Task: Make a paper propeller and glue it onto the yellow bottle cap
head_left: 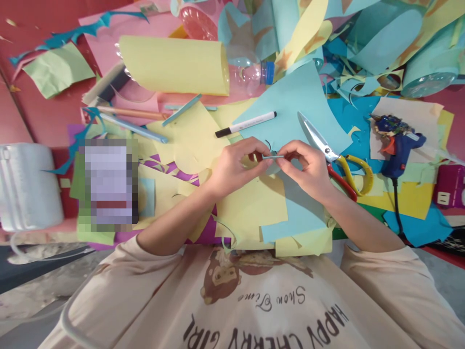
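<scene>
Near the middle of the table, my left hand [241, 165] and my right hand [303, 167] pinch a small light-blue paper piece [272, 157] between them, seen nearly edge-on. Fingers cover part of it. Light-blue sheets and yellow paper [250, 211] lie beneath. Just beyond my left hand rests a black-and-white marker [247, 124], its black cap toward the left. Scissors [329, 152] with one yellow and one red handle lie beside my right hand, their blades pointing away from me.
A blue glue gun [397, 150] with a cable lies at the right. Behind the marker is a plastic bottle [250, 75] beside a yellow paper roll [174, 65]. A blurred-out rectangular object [111, 184] and a white case [29, 186] sit at the left. Paper scraps cover much of the tabletop.
</scene>
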Tool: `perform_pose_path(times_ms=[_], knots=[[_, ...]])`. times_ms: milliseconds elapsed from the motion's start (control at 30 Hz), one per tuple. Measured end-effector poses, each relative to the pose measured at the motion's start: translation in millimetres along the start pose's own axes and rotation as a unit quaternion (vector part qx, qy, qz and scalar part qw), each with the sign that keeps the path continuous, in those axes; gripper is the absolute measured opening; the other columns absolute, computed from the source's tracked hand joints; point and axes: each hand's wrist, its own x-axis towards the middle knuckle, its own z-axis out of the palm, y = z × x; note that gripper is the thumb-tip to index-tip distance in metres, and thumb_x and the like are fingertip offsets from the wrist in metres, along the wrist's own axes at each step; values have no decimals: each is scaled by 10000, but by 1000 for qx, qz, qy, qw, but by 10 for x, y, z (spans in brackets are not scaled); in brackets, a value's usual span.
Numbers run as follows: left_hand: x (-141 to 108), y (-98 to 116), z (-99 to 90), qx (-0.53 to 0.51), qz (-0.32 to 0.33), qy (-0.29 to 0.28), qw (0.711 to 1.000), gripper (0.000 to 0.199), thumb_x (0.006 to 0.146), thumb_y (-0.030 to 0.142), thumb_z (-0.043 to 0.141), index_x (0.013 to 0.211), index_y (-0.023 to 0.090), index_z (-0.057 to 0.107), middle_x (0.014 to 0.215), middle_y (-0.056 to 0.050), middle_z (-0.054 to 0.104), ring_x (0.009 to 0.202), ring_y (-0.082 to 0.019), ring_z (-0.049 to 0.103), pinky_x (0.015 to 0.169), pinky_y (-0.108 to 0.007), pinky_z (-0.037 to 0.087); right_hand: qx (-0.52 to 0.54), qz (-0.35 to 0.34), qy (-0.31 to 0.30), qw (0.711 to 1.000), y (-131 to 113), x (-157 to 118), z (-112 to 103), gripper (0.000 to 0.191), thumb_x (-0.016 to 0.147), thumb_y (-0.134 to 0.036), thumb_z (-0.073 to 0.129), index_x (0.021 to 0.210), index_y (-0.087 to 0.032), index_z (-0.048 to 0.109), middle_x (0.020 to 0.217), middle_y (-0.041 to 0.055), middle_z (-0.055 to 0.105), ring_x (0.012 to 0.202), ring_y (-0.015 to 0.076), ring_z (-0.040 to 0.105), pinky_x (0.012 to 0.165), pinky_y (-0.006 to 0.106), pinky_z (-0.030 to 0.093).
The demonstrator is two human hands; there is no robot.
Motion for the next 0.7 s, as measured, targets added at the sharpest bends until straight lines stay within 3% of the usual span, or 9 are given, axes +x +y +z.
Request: perform_pose_path(times_ms=[200, 700], knots=[[-26, 0, 27, 61, 32, 6, 998, 61, 839, 190, 589, 784, 192, 617, 777, -10, 663, 677, -102, 595, 614, -242, 491, -57, -49, -5, 997, -8, 2, 12, 61, 865, -199, 585, 809, -220, 576, 754, -8, 606, 675, 114, 551, 648, 270, 480], [-4, 38, 19, 31, 90, 48, 994, 79, 825, 131, 631, 777, 192, 617, 757, -7, 674, 704, -116, 639, 668, -261, 533, -76, -80, -31, 993, 45, 4, 15, 109, 858, -129, 581, 812, -223, 552, 765, -2, 587, 697, 112, 557, 615, 256, 467]])
